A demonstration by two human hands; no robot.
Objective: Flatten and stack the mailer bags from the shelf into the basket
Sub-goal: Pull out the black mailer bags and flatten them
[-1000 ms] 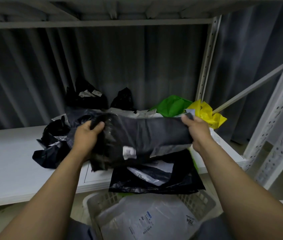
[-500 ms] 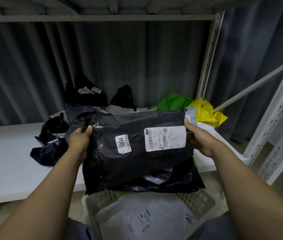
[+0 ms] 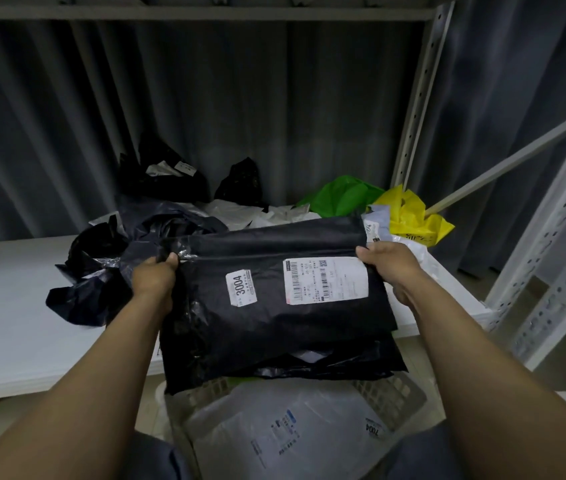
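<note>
The left hand (image 3: 153, 282) and right hand (image 3: 395, 271) grip the top corners of the black mailer bag (image 3: 274, 327), held spread above the basket (image 3: 392, 396). Best pull it taut, then lower it level onto the white bag (image 3: 292, 427).

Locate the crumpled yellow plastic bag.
Head view: the crumpled yellow plastic bag lies at the right end of the white shelf, beside the green plastic bag.

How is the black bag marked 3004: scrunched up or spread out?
Spread out. The left hand and right hand hold the black bag stretched by its two sides, and its labels lie flat.
</note>
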